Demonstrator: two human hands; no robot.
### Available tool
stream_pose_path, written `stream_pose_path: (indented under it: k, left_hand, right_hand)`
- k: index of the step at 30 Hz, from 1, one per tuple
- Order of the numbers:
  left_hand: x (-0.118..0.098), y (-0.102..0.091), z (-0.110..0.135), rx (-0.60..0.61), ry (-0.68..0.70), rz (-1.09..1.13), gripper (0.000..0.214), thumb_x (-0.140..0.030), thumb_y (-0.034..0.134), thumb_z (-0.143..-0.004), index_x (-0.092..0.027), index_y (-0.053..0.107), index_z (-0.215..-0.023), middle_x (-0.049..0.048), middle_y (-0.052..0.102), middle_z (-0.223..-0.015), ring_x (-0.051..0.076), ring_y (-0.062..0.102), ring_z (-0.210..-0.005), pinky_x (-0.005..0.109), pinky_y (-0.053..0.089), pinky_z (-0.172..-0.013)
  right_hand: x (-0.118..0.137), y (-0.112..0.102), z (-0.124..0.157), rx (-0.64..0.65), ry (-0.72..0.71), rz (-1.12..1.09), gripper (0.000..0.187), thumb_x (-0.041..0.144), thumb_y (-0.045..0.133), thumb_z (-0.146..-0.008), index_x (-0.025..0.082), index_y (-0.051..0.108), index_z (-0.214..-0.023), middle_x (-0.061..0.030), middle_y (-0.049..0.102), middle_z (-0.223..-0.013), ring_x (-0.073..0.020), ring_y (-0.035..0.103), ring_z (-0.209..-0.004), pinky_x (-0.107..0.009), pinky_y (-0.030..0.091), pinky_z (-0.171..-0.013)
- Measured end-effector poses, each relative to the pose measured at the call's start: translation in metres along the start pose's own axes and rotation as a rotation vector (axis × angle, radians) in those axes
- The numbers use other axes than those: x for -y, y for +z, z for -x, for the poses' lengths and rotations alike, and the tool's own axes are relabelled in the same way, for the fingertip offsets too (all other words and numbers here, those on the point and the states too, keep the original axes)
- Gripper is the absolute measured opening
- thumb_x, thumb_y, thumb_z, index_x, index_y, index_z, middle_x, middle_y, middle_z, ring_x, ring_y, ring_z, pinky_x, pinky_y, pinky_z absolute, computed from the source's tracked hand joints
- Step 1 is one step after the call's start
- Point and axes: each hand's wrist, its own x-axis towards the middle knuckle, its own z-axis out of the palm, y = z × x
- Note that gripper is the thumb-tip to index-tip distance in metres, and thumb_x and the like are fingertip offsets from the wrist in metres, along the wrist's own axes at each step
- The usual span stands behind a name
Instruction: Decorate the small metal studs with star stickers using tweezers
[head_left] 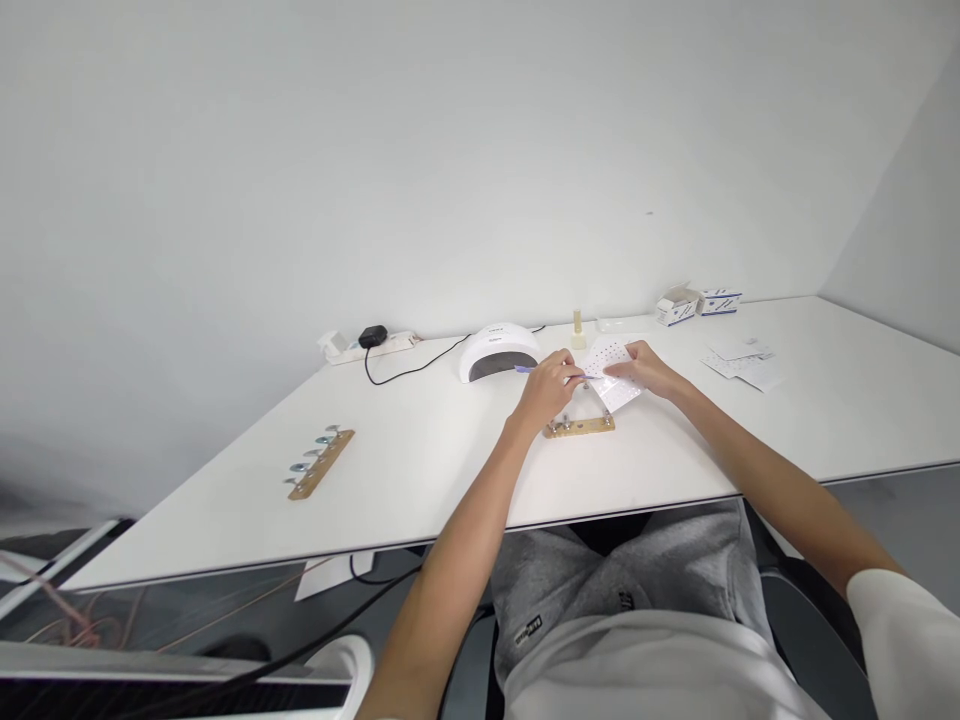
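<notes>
Sheet (606,353) with red dots: pinched between thumb and fingers of the right hand (646,368), above the front wooden strip (589,427) on the white surface (427,450). The left hand (550,388) pinches a slim purple tool (523,369), its tip at the sheet's left edge; contact cannot be told. A domed lamp (499,340) stands behind, to the left

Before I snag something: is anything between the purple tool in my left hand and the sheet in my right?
Nothing visible is. The purple tool in the left hand has one end at the dotted sheet in the right hand; contact is too small to tell. The wooden strip lies below them.
</notes>
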Motion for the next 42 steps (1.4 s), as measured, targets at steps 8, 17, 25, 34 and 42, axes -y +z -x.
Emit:
stream_pose_path:
  k: [8, 17, 25, 34, 42]
  left_hand:
    - [0.0001, -0.0002, 0.0002, 0.004, -0.004, 0.024, 0.012, -0.019, 0.059, -0.085, -0.018, 0.071, -0.083, 0.0019, 0.056, -0.084, 0.013, 0.056, -0.076, 0.026, 0.044, -0.069]
    - [0.0016, 0.0009, 0.0007, 0.016, 0.004, 0.020, 0.016, -0.022, 0.056, -0.087, -0.019, 0.071, -0.083, 0.0024, 0.056, -0.085, 0.013, 0.055, -0.077, 0.026, 0.044, -0.070]
    - [0.0014, 0.0011, 0.0005, 0.018, -0.003, 0.040, 0.018, -0.024, 0.055, -0.088, -0.019, 0.071, -0.082, 0.0024, 0.056, -0.084, 0.012, 0.055, -0.075, 0.026, 0.044, -0.068]
    - [-0.0006, -0.0012, 0.0005, 0.030, -0.013, 0.058, 0.015, -0.021, 0.058, -0.086, -0.018, 0.071, -0.080, 0.0017, 0.055, -0.083, 0.012, 0.054, -0.074, 0.025, 0.043, -0.068]
    - [0.0005, -0.0005, 0.0001, 0.028, 0.001, 0.068, 0.016, -0.023, 0.057, -0.087, -0.019, 0.071, -0.082, 0.0015, 0.055, -0.083, 0.012, 0.053, -0.073, 0.025, 0.042, -0.067]
  right_hand:
    - [0.0000, -0.0007, -0.0002, 0.008, 0.003, -0.027, 0.019, 0.022, 0.073, -0.052, 0.012, 0.062, -0.064, -0.0013, 0.061, -0.057, -0.0131, 0.054, -0.050, -0.022, 0.037, -0.043]
    - [-0.0037, -0.0024, -0.0027, 0.024, -0.008, -0.031, 0.019, 0.023, 0.073, -0.052, 0.012, 0.062, -0.063, -0.0011, 0.061, -0.056, -0.0129, 0.054, -0.049, -0.022, 0.037, -0.043]
    - [-0.0054, -0.0034, -0.0044, 0.032, -0.009, -0.048, 0.020, 0.024, 0.074, -0.051, 0.012, 0.063, -0.064, -0.0016, 0.062, -0.058, -0.0132, 0.054, -0.050, -0.022, 0.037, -0.044]
    - [-0.0035, -0.0034, -0.0024, 0.033, -0.020, -0.033, 0.020, 0.024, 0.074, -0.052, 0.012, 0.062, -0.063, -0.0014, 0.062, -0.057, -0.0127, 0.054, -0.049, -0.022, 0.037, -0.044]
    - [-0.0046, -0.0042, -0.0030, 0.033, -0.018, -0.018, 0.023, 0.026, 0.075, -0.051, 0.011, 0.063, -0.065, -0.0027, 0.063, -0.060, -0.0135, 0.055, -0.051, -0.022, 0.038, -0.045]
